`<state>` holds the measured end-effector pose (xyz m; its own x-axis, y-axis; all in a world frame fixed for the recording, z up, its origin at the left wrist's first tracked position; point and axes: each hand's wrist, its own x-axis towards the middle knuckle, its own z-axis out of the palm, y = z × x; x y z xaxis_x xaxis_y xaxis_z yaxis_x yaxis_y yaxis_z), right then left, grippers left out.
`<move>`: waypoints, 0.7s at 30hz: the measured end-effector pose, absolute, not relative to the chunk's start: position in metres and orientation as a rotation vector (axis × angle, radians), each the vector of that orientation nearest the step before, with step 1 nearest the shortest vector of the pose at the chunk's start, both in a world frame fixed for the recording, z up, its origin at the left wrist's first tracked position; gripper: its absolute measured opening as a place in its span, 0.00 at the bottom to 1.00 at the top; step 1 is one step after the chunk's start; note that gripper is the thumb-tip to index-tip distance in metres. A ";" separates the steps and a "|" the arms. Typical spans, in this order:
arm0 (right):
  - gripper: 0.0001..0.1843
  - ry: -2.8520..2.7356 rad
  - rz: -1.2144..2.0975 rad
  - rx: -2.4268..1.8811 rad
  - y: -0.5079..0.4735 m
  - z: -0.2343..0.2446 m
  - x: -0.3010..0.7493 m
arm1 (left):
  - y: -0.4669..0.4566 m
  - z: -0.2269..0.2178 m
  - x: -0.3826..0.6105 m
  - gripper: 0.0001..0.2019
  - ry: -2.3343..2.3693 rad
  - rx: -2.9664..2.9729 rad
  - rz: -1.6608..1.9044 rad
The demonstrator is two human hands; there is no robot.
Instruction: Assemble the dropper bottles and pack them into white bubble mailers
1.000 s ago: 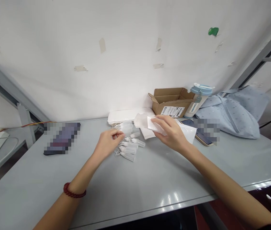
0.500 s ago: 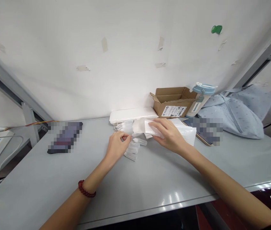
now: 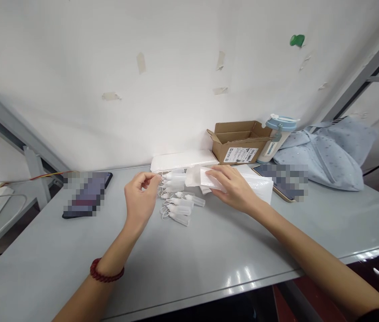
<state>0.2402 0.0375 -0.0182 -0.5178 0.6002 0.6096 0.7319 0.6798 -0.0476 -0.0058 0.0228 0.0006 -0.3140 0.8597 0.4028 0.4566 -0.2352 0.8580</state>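
My left hand [image 3: 141, 199] is closed, thumb and fingertips pinched at the cord end of a small translucent plastic bottle [image 3: 176, 177]. That bottle lies level, its far end close to the flap of a white padded mailer [image 3: 259, 185]. My right hand [image 3: 231, 185] is wrapped over the mailer near its mouth, fingers on top; the thumb is hidden. Several more small bottles [image 3: 180, 209] with white looped cords lie in a loose pile below and between the hands.
Behind the bottles lies a stack of white mailers [image 3: 186, 160] along the wall. An open cardboard box [image 3: 239, 150], a blue-lidded cup [image 3: 276, 141], a phone [image 3: 273, 181] and a pale blue cloth bag [image 3: 320, 161] stand to the right. Another phone [image 3: 89, 194] lies left on the grey table [image 3: 209, 264].
My left hand has moved left, away from the pile to the bottles' cord ends, uncovering more bottles. My right hand keeps its hold on the mailer. The view has shifted slightly.
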 end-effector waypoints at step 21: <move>0.28 -2.182 -0.333 -0.840 0.032 -0.016 0.236 | 0.015 -0.008 0.014 0.11 1.452 1.777 1.291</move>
